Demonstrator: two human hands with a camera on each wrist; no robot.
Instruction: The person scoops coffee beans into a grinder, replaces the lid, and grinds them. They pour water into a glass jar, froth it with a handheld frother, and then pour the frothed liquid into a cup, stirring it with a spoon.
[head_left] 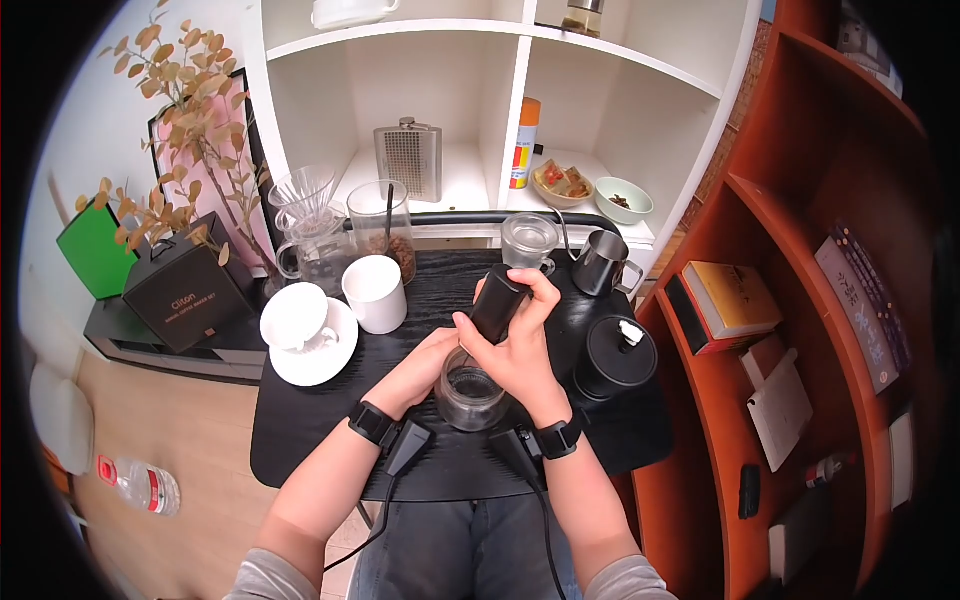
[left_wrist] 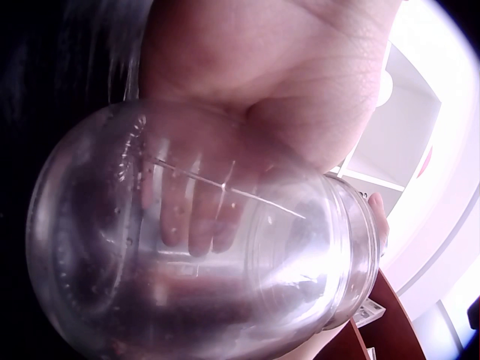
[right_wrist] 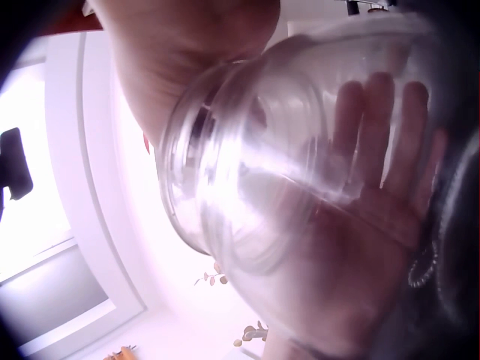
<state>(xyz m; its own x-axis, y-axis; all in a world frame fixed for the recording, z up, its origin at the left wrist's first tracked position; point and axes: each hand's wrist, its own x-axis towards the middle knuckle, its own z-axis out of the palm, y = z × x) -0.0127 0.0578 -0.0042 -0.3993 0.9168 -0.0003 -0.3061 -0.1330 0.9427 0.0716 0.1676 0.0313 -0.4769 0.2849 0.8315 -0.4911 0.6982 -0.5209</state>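
A rounded clear glass jar (head_left: 470, 405) stands on the black table before me. My left hand (head_left: 425, 365) holds its left side; in the left wrist view its fingers show through the glass of the jar (left_wrist: 202, 285), bent round the far side. My right hand (head_left: 525, 350) grips a black cylinder (head_left: 500, 300) tilted over the jar's mouth, thumb on the near side and fingers over its far end. In the right wrist view the heel of the right hand (right_wrist: 195, 30) is beside the jar's neck (right_wrist: 199, 161), which is uncovered there.
On the left are a white cup (head_left: 375, 295) and a white dripper on a saucer (head_left: 320, 365). Behind stand a glass dripper and server (head_left: 325, 262) and a tumbler of beans (head_left: 395, 230). A glass cup (head_left: 530, 240), steel pitcher (head_left: 600, 262) and black canister (head_left: 613, 360) stand right.
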